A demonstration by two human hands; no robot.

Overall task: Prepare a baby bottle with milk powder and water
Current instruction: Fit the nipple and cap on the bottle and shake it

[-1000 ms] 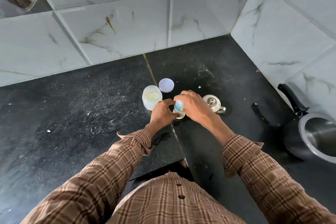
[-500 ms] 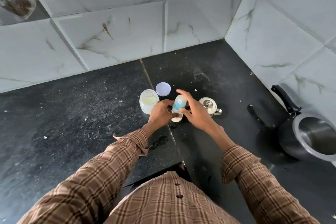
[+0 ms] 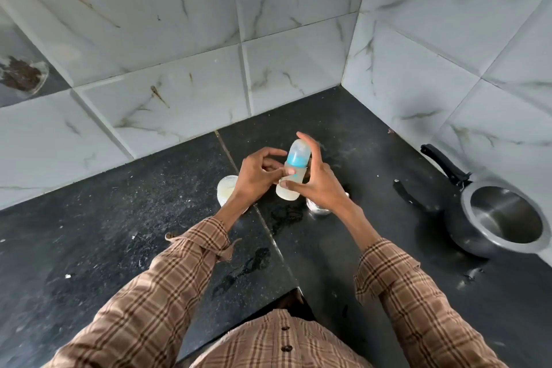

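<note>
Left to right: powder jar (image 3: 226,188) on the black counter (image 3: 104,233), at 9 o'clock of my left hand (image 3: 257,176), whose fingers curl loosely beside the baby bottle (image 3: 292,173); my right hand (image 3: 319,185) grips that capped, raised bottle; pressure cooker (image 3: 504,218) at 3 o'clock.

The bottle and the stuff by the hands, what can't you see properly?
Head view only:
- Baby bottle: middle hidden by right hand fingers; liquid level unclear.
- Powder jar: mostly behind left hand.
- Small steel pot: mostly behind right hand.
- Pan: rim cut by right edge.
</note>
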